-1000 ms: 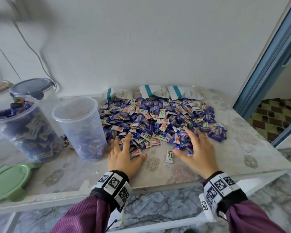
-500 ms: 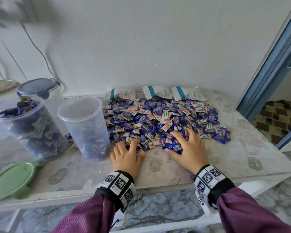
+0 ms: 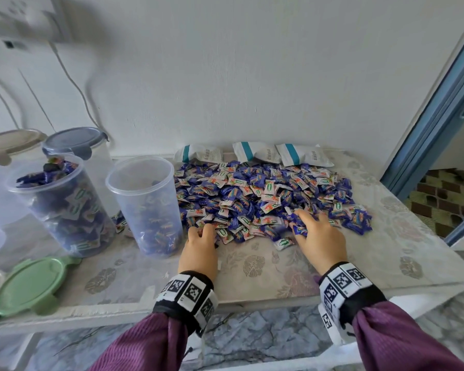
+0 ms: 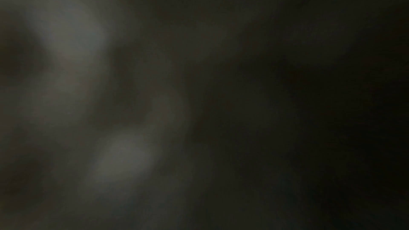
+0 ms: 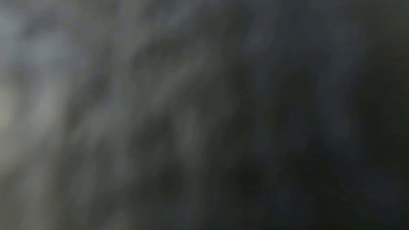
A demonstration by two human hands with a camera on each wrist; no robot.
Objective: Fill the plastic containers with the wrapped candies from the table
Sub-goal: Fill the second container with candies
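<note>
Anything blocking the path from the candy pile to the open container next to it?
Nothing visible. The open container stands lidless just left of the candy pile, with no object between them; both hands are already at the pile's near edge.

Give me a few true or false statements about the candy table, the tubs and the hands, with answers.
1. Both hands, left hand and right hand, are at the near edge of the candy pile. True.
2. The open container beside the pile is filled to the brim. False: candies fill only its lower part.
3. A green lid lies on the table. True.
4. The three white packets sit at the table's front edge. False: they lie by the wall.
</note>
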